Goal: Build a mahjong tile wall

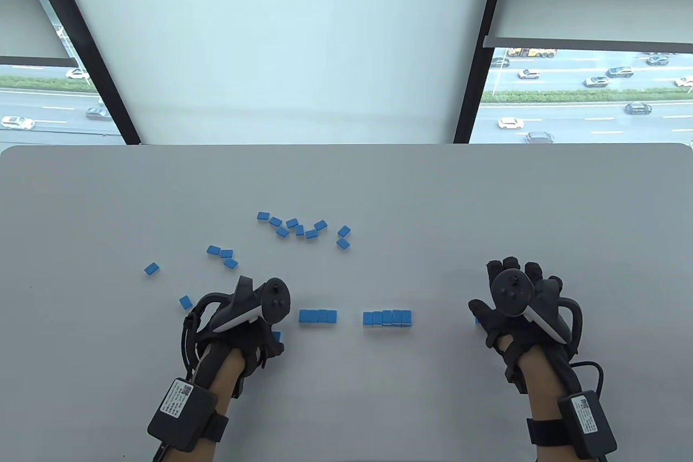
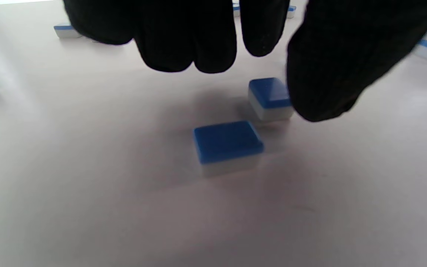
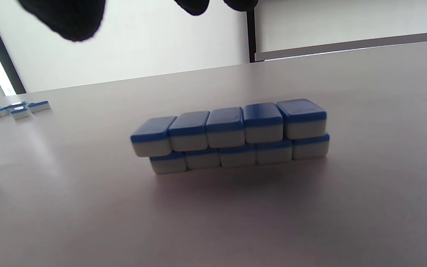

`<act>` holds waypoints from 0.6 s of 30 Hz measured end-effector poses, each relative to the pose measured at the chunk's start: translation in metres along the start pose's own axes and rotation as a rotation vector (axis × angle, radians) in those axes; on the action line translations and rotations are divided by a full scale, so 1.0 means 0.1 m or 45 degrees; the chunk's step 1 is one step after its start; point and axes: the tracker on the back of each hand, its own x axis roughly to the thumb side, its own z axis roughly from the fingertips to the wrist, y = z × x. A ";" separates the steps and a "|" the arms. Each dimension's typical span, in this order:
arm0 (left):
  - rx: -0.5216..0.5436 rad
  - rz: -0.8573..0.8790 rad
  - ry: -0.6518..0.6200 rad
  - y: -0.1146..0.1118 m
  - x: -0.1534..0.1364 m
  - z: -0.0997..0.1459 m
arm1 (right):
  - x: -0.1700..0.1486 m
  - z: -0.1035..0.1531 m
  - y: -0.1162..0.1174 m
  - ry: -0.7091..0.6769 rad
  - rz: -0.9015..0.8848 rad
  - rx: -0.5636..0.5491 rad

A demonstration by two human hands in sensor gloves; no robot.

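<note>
The tiles are blue-backed with white faces. A two-layer wall piece (image 1: 387, 317) (image 3: 232, 135) stands at the front middle, its top row shifted slightly left. A shorter row (image 1: 318, 316) stands to its left, apart from it. My left hand (image 1: 243, 321) hovers palm down left of that row. Its fingers (image 2: 184, 55) hang open over two loose face-down tiles (image 2: 228, 142), and the thumb is right beside the farther one (image 2: 269, 96). My right hand (image 1: 511, 297) is open and empty, to the right of the wall piece. A tile (image 1: 477, 319) peeks out at its thumb.
Several loose tiles (image 1: 300, 228) lie scattered at the table's middle. Three more (image 1: 223, 255) lie to the left, with singles at the far left (image 1: 152, 268) and near my left hand (image 1: 185, 301). The table's far edge (image 1: 346, 145) meets a window.
</note>
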 end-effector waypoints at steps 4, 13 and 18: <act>-0.043 -0.033 0.017 -0.03 0.02 -0.02 | 0.00 0.00 0.00 -0.001 0.000 -0.002; 0.012 -0.093 0.047 -0.05 0.04 -0.04 | 0.00 0.00 -0.01 -0.005 -0.005 -0.002; 0.036 -0.083 0.037 -0.05 0.05 -0.05 | 0.00 0.01 -0.01 -0.007 -0.002 0.000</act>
